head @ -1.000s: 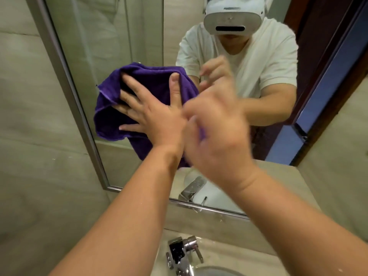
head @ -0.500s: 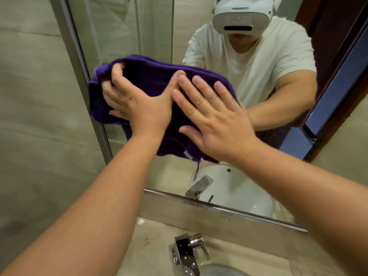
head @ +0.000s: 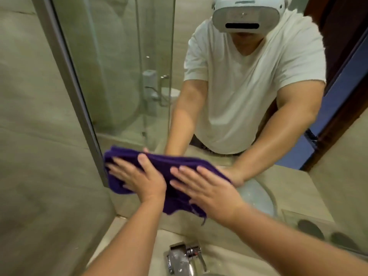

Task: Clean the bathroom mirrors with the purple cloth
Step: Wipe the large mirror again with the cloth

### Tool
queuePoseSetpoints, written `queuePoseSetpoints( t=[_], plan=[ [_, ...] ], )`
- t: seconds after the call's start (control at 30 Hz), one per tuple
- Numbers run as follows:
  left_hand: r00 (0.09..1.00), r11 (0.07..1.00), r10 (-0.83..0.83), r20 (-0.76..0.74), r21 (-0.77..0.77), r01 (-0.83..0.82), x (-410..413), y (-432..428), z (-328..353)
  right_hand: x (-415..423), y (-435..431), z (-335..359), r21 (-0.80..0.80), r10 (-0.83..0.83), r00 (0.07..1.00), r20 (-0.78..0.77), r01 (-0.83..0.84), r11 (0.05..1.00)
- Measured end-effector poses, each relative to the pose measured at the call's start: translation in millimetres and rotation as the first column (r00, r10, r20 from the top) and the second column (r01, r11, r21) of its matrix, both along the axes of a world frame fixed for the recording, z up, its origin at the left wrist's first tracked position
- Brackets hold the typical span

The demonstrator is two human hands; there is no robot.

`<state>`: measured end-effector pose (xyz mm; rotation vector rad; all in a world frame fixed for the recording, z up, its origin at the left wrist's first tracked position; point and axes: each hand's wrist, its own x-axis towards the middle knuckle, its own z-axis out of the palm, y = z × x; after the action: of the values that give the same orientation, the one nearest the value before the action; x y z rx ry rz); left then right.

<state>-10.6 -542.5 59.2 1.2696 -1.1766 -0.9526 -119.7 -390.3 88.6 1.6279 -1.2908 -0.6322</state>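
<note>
The purple cloth point(head: 159, 166) is spread against the lower left corner of the bathroom mirror point(head: 123, 76). My left hand point(head: 139, 178) lies flat on its left half with fingers spread, near the mirror's metal frame. My right hand point(head: 205, 190) presses flat on its right half. Both palms pin the cloth to the glass. A loose end of the cloth hangs down below my right hand, past the mirror's bottom edge. The mirror reflects a person in a white shirt wearing a headset.
The mirror's grey metal frame point(head: 65, 76) runs diagonally at the left, with a beige tiled wall point(head: 29, 136) beside it. A chrome tap point(head: 185, 259) stands on the beige counter point(head: 123, 236) below my arms. A dark door frame point(head: 342, 96) shows in the reflection at right.
Both hands have slid the cloth down the mirror from its upper left area to the bottom left corner. The right hand joined the left on the cloth one second ago.
</note>
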Motion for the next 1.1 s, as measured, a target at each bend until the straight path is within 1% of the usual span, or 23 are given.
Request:
queuePoseSetpoints(
  t=[0.03,0.1,0.17,0.2,0.3,0.33,0.4,0.47,0.5,0.57,0.63,0.67,0.77,0.83,0.87,0.9,0.93,1.0,1.03,1.1],
  plan=[
    [0.999,0.999,-0.032,0.009,0.033,0.032,-0.6,7.1,-17.8,-0.3,9.8,-18.2,0.054,-0.050,0.999,0.009,0.049,0.997],
    [0.997,0.996,-0.072,0.032,0.054,0.070,-6.1,16.3,-32.5,-3.6,25.9,-31.0,0.081,-0.121,0.992,0.045,0.117,0.990],
    [0.997,0.996,-0.075,0.020,0.049,0.074,-14.3,25.8,-22.6,-11.0,38.1,-20.4,0.063,-0.104,0.992,0.068,0.100,0.993],
    [0.997,0.997,-0.078,0.017,0.024,0.078,-19.2,32.3,-11.2,-16.0,44.0,-7.5,0.029,-0.069,0.993,0.098,0.067,0.997],
    [0.998,0.991,-0.057,0.016,-0.119,0.058,-38.8,52.1,52.1,-37.8,56.4,58.9,-0.174,0.092,0.975,0.200,-0.057,0.983],
    [0.999,0.982,-0.045,0.019,-0.184,0.048,-46.4,57.8,82.3,-47.8,60.9,83.9,-0.240,0.136,0.971,0.195,-0.087,0.967],
    [1.000,0.947,-0.015,0.022,-0.319,0.021,-62.9,65.9,142.6,-69.3,71.4,130.4,-0.367,0.166,0.976,0.142,-0.104,0.924],
    [1.000,0.919,0.027,-0.002,-0.394,-0.025,-74.7,70.8,183.7,-83.8,79.3,158.0,-0.444,0.163,0.980,0.116,-0.095,0.891],
    [0.999,0.911,0.035,-0.004,-0.412,-0.034,-78.2,73.2,192.0,-86.8,82.2,161.2,-0.470,0.163,0.980,0.117,-0.090,0.878],
    [0.999,0.903,0.049,0.018,-0.429,-0.036,-81.5,77.5,182.2,-89.4,86.7,148.6,-0.497,0.170,0.978,0.118,-0.090,0.863],
    [0.997,0.919,0.035,0.064,-0.394,-0.007,-82.5,87.6,143.0,-92.5,96.9,113.2,-0.445,0.140,0.979,0.148,-0.060,0.893],
    [0.995,0.933,0.008,0.096,-0.360,0.027,-83.0,97.9,117.9,-94.9,106.9,90.2,-0.395,0.099,0.982,0.159,-0.029,0.918],
    [0.977,0.963,-0.130,0.168,-0.213,0.165,-87.5,138.4,51.0,-103.8,147.4,27.1,-0.250,-0.018,0.992,0.125,0.049,0.967],
    [0.963,0.969,-0.196,0.186,-0.111,0.219,-91.2,158.2,33.5,-105.8,166.8,9.5,-0.203,-0.047,0.988,0.148,0.077,0.976],
    [0.960,0.970,-0.211,0.187,-0.081,0.229,-92.8,162.9,36.3,-108.8,171.7,12.4,-0.209,-0.026,0.986,0.166,0.061,0.976],
    [0.957,0.969,-0.213,0.195,-0.085,0.233,-95.5,165.7,47.2,-112.9,175.1,23.8,-0.232,-0.002,0.982,0.188,0.046,0.972],
    [0.955,0.962,-0.204,0.213,-0.137,0.236,-99.4,168.2,66.2,-118.1,178.1,42.3,-0.279,0.023,0.978,0.206,0.036,0.960],
    [0.962,0.926,-0.152,0.227,-0.308,0.219,-115.1,172.7,122.7,-133.0,184.9,90.1,-0.401,0.071,0.972,0.222,0.025,0.916],
    [0.971,0.907,-0.127,0.200,-0.372,0.196,-124.6,176.1,152.8,-143.1,189.9,115.4,-0.443,0.080,0.973,0.216,0.025,0.896],
    [0.984,0.895,-0.100,0.144,-0.419,0.152,-138.9,185.0,195.5,-158.2,201.1,151.2,-0.475,0.090,0.980,0.178,0.006,0.880]
  ],
)
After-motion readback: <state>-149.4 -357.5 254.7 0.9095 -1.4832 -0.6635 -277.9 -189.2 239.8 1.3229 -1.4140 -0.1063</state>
